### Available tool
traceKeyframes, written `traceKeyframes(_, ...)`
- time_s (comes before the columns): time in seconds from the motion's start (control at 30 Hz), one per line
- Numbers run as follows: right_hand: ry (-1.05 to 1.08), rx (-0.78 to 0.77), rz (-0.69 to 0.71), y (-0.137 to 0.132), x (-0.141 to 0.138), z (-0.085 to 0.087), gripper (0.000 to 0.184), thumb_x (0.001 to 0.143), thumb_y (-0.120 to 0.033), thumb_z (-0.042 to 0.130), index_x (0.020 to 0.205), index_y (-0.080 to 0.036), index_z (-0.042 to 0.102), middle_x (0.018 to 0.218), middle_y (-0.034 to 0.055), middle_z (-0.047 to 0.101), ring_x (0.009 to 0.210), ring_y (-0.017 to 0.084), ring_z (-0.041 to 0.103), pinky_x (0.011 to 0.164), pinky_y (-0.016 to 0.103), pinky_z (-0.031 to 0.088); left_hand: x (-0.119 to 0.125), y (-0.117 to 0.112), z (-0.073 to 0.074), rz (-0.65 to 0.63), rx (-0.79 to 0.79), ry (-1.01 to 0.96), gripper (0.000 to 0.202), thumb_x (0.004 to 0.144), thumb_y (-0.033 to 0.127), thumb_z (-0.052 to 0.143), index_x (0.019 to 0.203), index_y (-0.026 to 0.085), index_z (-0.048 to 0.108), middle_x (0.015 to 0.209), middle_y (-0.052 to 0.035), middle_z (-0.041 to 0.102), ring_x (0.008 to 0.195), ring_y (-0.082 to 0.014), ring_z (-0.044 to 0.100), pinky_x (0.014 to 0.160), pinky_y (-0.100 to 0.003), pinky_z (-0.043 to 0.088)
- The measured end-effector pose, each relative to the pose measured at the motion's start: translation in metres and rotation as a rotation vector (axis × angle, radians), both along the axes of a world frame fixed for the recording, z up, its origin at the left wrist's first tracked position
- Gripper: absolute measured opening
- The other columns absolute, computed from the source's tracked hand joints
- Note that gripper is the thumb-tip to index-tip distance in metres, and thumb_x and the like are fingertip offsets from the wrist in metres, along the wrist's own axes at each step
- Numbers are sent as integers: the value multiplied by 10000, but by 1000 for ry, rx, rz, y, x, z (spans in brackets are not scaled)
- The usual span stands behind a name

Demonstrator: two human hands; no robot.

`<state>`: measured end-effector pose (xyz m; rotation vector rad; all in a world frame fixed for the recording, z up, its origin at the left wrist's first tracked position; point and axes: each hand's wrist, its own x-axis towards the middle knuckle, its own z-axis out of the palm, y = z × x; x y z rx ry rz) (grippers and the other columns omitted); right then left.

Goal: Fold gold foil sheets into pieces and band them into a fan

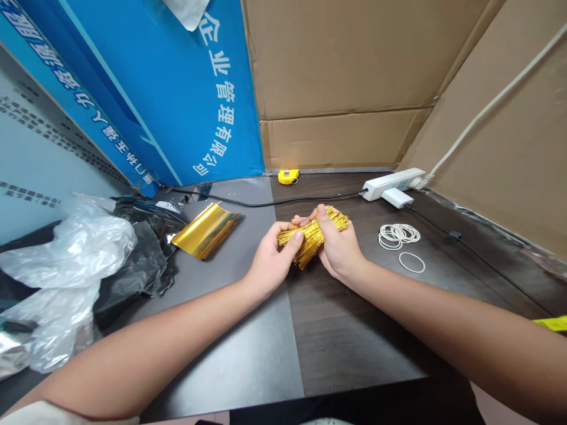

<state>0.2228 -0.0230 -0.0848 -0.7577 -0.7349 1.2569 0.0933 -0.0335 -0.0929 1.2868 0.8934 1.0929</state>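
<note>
Both hands hold a bundle of gold twist ties (313,236) above the middle of the table. My left hand (275,252) grips its left end, thumb pressed on the strands. My right hand (340,242) is closed round the right part, with the thumb on top. The ties fan out at the ends, some pointing down between the hands. Left of my hands lies a stack of shiny gold foil sheets (206,230). To the right sit several white rubber bands (399,234), with a single white band (411,262) apart from them.
Crumpled clear plastic bags (75,242) and black plastic (142,260) fill the table's left side. At the back are a yellow tape measure (288,176) and a white power strip (394,182) with a black cable (266,204). Cardboard walls (328,136) stand behind and to the right.
</note>
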Motion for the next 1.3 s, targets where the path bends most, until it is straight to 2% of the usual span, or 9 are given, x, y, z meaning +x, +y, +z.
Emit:
traceKeyframes(0.23, 16, -1, -20, 0, -1, 0, 538, 621, -658, 849, 710, -189, 600, 656, 0, 685, 724, 204, 733, 697, 343, 619, -1, 0, 4, -69, -32, -10, 642, 787, 613, 763, 1156, 92, 701, 1091, -132, 747, 985, -243, 688, 809, -302, 521)
traceKeyframes(0.4, 18, 8, -24, 1, -1, 1, 524, 601, -626, 877, 702, -186, 610, 642, -7, 675, 718, 200, 731, 701, 337, 620, 0, 0, 3, -73, -66, -41, 713, 766, 645, 767, 1198, 82, 698, 1053, -132, 754, 984, -257, 692, 787, -303, 524)
traceKeyframes(0.53, 21, 7, -32, 1, -2, 1, 553, 590, -668, 857, 699, -186, 609, 635, -6, 667, 734, 205, 734, 686, 331, 619, 0, 1, 0, -67, -72, -35, 726, 743, 678, 767, 1166, 91, 708, 1021, -121, 753, 993, -258, 678, 781, -297, 524)
traceKeyframes(0.73, 31, -13, -28, 1, -2, 1, 561, 588, -678, 852, 702, -187, 608, 637, -11, 656, 711, 204, 732, 666, 335, 620, 0, -1, 1, -93, -114, -35, 763, 769, 763, 672, 1144, 99, 704, 1003, -109, 739, 858, -222, 672, 698, -290, 526)
traceKeyframes(0.97, 35, -17, -35, 0, -2, 2, 562, 589, -678, 851, 709, -185, 609, 643, -2, 674, 748, 187, 738, 684, 287, 611, -2, -1, 0, -85, -4, 105, 742, 850, 758, 571, 1134, 85, 701, 898, -91, 717, 760, -194, 618, 677, -286, 493)
traceKeyframes(1.13, 41, -27, -19, 2, -1, 2, 546, 605, -663, 857, 717, -183, 620, 641, 3, 675, 754, 204, 743, 723, 326, 618, -7, 0, 4, -29, 158, 313, 584, 989, 615, 438, 1104, 113, 715, 868, -55, 708, 764, -179, 593, 700, -270, 443)
traceKeyframes(1.2, 42, -31, 6, 2, 1, 2, 541, 605, -661, 858, 720, -186, 628, 639, 3, 675, 742, 218, 742, 737, 363, 624, -9, 1, 5, 24, 244, 414, 494, 1023, 525, 423, 1120, 145, 725, 923, -45, 727, 840, -189, 620, 762, -268, 444)
traceKeyframes(1.3, 47, -37, 31, 3, 2, 2, 515, 613, -643, 863, 709, -191, 635, 639, 3, 677, 744, 230, 742, 754, 394, 626, -11, 1, 6, 58, 315, 412, 401, 1022, 452, 475, 1189, 182, 721, 1123, -48, 745, 975, -205, 658, 846, -263, 463)
